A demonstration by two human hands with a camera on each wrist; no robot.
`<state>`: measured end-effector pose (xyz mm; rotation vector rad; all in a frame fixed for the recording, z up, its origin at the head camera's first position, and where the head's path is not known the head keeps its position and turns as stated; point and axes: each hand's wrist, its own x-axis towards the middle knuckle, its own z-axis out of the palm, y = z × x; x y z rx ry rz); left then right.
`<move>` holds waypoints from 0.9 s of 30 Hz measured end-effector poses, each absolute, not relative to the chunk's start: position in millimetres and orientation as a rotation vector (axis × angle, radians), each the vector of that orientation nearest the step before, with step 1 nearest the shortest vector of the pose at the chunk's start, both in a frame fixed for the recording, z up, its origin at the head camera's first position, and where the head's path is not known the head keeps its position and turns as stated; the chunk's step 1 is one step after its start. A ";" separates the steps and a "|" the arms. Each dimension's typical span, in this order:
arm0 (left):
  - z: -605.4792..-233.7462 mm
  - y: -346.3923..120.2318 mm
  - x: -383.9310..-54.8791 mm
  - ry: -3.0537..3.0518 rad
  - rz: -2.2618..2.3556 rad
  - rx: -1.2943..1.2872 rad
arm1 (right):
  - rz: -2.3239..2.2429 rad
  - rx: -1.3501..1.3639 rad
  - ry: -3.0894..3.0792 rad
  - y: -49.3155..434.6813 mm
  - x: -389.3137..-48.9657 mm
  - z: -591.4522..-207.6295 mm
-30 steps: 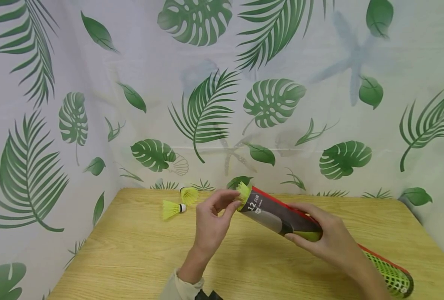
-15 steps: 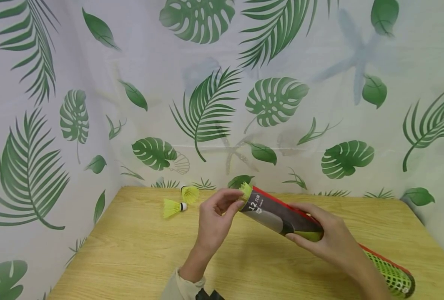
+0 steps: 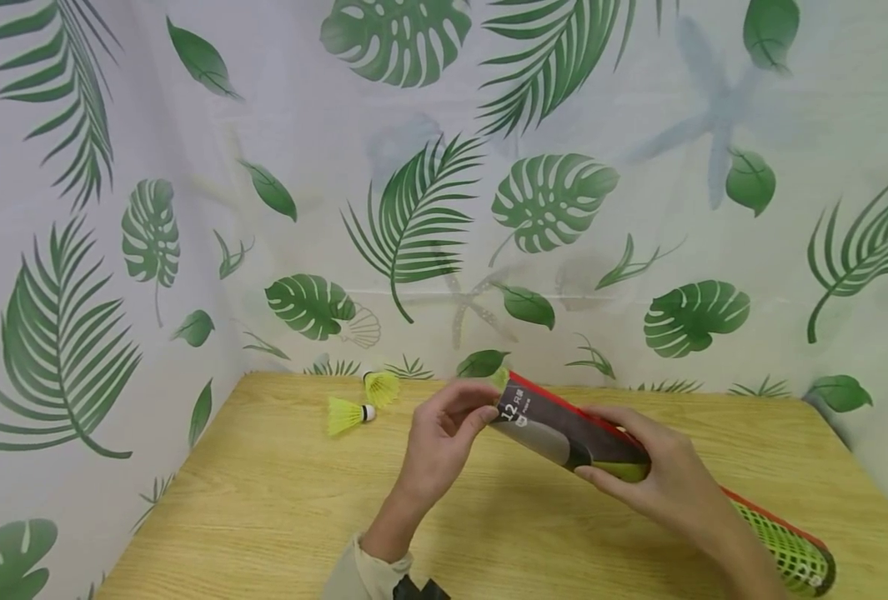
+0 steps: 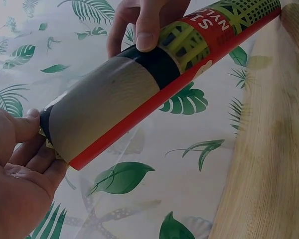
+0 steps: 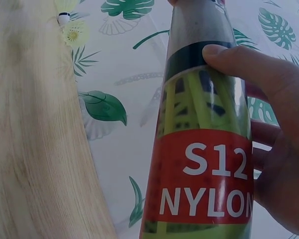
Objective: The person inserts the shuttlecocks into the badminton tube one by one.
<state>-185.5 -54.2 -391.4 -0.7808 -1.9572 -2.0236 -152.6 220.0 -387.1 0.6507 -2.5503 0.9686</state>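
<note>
A long shuttlecock tube [image 3: 541, 425], grey, black and red with a see-through lower part, is held at a slant over the table by my right hand [image 3: 661, 475]. In the right wrist view, the right thumb [image 5: 217, 52] lies on its dark band, the other fingers behind it. My left hand [image 3: 444, 442] is at the tube's upper end, thumb and fingers pinching a yellow shuttlecock [image 3: 500, 377]. Only a sliver of its skirt shows past the rim; the rest is hidden inside. Through the clear wall, more yellow-green shuttlecocks [image 5: 199, 99] show stacked.
Two loose yellow shuttlecocks, one on its side [image 3: 346, 416] and one behind it [image 3: 381, 388], lie at the back left of the wooden table [image 3: 263, 500]. A leaf-patterned white cloth [image 3: 428, 250] hangs behind and on the left.
The shuttlecock has slid deeper into the tube, its skirt now mostly inside. My left hand has moved right with it, up to the rim. The right hand keeps its hold.
</note>
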 end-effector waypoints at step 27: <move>-392.2 -64.5 -190.1 -2.016 -1.921 -0.845 | 0.964 0.645 -2.564 221.1 -155.2 -389.2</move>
